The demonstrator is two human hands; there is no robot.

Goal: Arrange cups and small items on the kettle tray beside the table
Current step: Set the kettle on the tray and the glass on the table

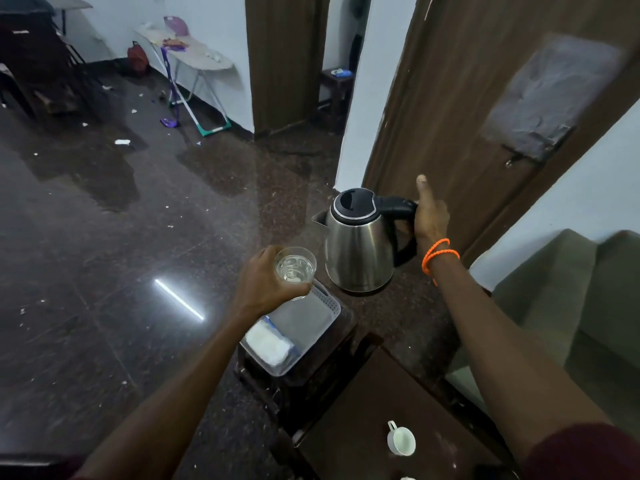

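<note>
My left hand grips a clear glass, held above the far end of a grey plastic tray. The tray rests on a small dark stool and holds white packets at its near end. My right hand holds the black handle of a steel electric kettle, thumb pointing up. The kettle stands past the tray, to its right; whether it touches the floor I cannot tell. A white cup sits upright on the dark brown table near me.
A brown door stands right behind the kettle. A grey-green sofa fills the right side. The dark polished floor spreads to the left with scattered litter. An ironing board and a mop lean at the far wall.
</note>
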